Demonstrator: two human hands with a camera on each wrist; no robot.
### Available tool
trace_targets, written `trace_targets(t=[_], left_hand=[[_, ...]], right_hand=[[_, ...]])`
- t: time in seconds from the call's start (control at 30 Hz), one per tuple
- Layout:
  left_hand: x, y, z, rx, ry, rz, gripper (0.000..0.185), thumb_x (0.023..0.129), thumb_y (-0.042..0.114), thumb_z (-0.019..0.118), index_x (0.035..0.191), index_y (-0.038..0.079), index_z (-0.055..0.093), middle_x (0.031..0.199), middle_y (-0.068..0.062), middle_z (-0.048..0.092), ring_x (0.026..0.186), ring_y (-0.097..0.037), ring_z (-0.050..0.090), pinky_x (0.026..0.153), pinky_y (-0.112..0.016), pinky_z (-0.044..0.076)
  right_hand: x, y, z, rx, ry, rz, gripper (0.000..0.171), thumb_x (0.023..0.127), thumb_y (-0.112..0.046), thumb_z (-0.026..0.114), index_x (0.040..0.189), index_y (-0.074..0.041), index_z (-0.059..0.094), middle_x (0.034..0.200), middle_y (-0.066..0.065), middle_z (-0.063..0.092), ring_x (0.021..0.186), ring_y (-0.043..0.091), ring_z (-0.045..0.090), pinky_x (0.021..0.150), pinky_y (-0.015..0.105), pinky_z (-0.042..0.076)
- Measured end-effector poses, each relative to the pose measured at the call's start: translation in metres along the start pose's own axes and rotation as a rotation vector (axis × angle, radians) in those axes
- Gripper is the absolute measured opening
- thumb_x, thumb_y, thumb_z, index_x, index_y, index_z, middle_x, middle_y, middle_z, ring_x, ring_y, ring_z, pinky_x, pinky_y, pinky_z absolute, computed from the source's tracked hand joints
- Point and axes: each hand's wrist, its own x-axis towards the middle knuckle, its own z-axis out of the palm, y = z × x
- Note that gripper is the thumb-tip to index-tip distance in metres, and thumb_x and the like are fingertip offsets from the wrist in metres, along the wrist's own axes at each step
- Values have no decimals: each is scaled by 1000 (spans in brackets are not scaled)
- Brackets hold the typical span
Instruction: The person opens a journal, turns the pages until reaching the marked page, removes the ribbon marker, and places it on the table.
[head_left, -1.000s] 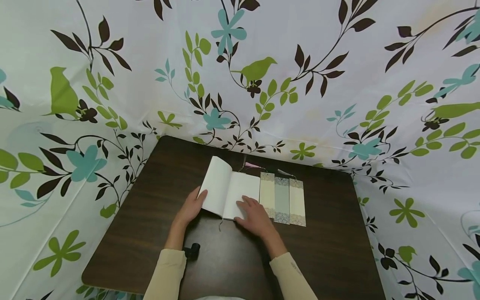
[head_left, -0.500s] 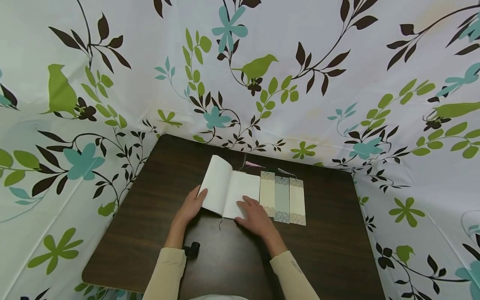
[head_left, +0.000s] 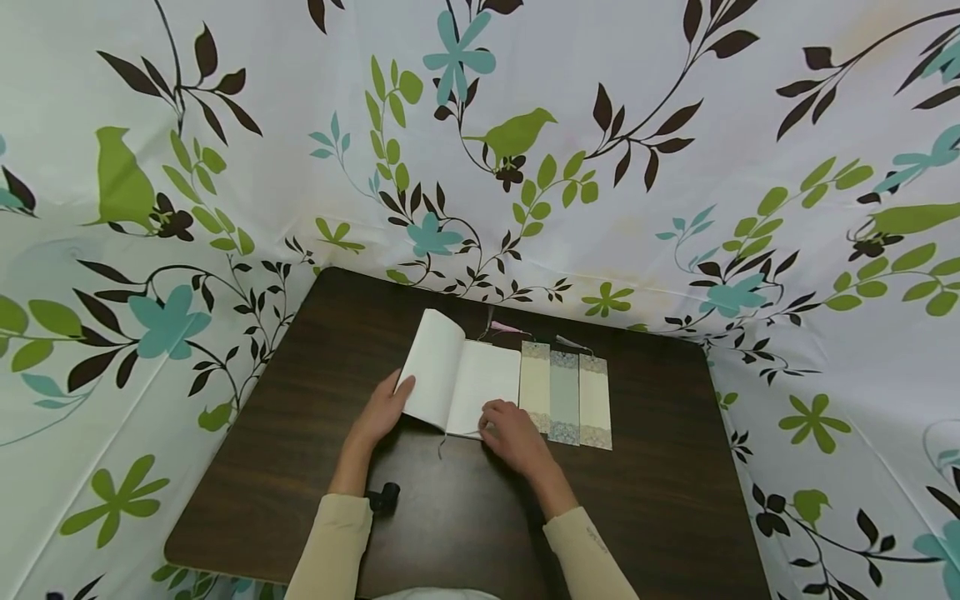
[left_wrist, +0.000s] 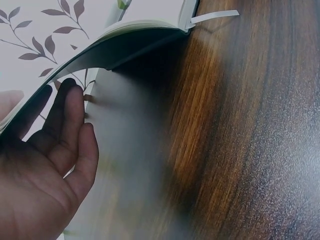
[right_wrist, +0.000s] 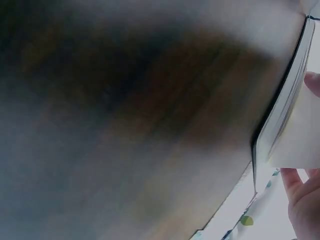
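Since a second ago the right hand [head_left: 517, 437] has slid toward the near corner of the book [head_left: 459, 382]; its fingers, which lay flat on the right page, are now curled at that page's lower edge, and the right wrist view shows fingertips on both sides of a page edge, so it looks to be pinching a page. The left hand [head_left: 384, 412] has not shifted: its fingers are straight beneath the raised left half of the book, thumb on the page's edge, propping it up.

No writing can be read anywhere; both open pages look blank.

The book lies open near the middle of the dark wooden surface [head_left: 315, 467], its spine running away from the person toward the curtain [head_left: 675, 167], slightly slanted. A thin ribbon [head_left: 441, 448] trails from the near end of the spine.

Just beside the right page, three bookmarks [head_left: 564, 402] lie side by side, touching, long sides parallel to the spine, with tassels at their far ends. A pink tassel [head_left: 506, 328] lies just beyond the book's far edge. A small black object [head_left: 386, 497] sits by the left sleeve [head_left: 330, 542].
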Motion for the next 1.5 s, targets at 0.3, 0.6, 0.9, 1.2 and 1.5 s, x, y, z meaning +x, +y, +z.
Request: trace_targets(t=[0.3, 0.6, 0.9, 1.2, 1.5], left_hand=[[0, 2, -1, -15, -13, 9, 66, 118, 43, 41, 170, 5, 29, 169, -23, 41, 156, -42, 40, 128, -63, 29], [0, 1, 3, -6, -4, 27, 64, 117, 44, 44, 169, 8, 34, 170, -19, 42, 157, -40, 40, 127, -62, 32], [-2, 1, 1, -5, -7, 28, 67, 117, 46, 43, 169, 5, 32, 172, -22, 38, 160, -42, 34, 129, -63, 28], [-2, 2, 3, 0, 7, 11, 69, 116, 49, 44, 168, 5, 34, 168, -23, 44, 153, -41, 46, 124, -63, 35], [-1, 1, 4, -7, 14, -9, 72, 117, 52, 35, 167, 1, 33, 164, -26, 47, 151, -41, 46, 125, -61, 34]], right_hand=[[-3, 2, 4, -36, 224, 214, 53, 89, -16, 89, 137, -21, 68, 162, 9, 50, 153, 36, 41, 118, 63, 37], [2, -1, 2, 189, 420, 304, 85, 95, -32, 83, 165, -13, 39, 164, 16, 48, 145, 42, 51, 112, 68, 44], [10, -23, 14, 496, 337, 340, 95, 100, -28, 78, 174, -17, 18, 159, 15, 56, 140, 37, 60, 110, 61, 50], [15, -47, 27, 449, 152, 258, 72, 107, -42, 65, 170, -32, 32, 164, 2, 54, 148, 28, 54, 118, 56, 45], [12, -55, 30, 371, 119, 149, 57, 110, -46, 59, 163, -29, 47, 160, 1, 57, 144, 25, 57, 113, 53, 50]])
